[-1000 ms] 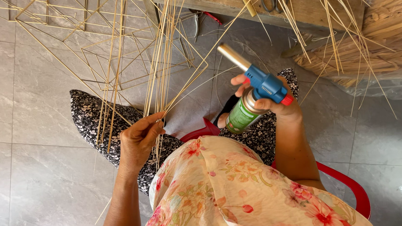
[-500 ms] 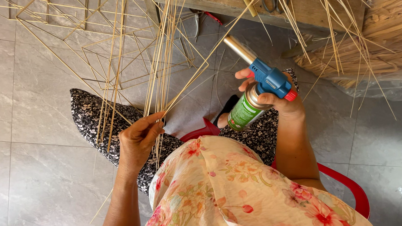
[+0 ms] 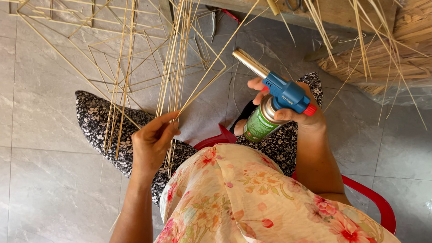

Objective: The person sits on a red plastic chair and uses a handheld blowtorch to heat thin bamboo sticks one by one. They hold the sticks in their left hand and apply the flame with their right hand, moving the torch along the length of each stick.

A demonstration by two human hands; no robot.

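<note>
My left hand [image 3: 152,143] pinches a bundle of thin pale bamboo strips [image 3: 175,60] that fan upward and away from my lap. My right hand [image 3: 292,111] grips a gas torch [image 3: 273,102]: a green canister with a blue head and a brass nozzle pointing up-left. The nozzle tip sits close to one bent strip that runs diagonally from my left hand toward the upper right. No flame is visible.
A frame of thin bamboo sticks [image 3: 103,53] lies on the grey tiled floor [image 3: 35,142]. A wooden bench [image 3: 336,7] with scissors stands at the top, a heap of straw-like strips [image 3: 391,58] at the right. I sit on a red stool [image 3: 372,197].
My right hand has shifted the torch slightly to the right and tilted it; the nozzle stays near the bent strip. My left hand keeps its hold on the strips.
</note>
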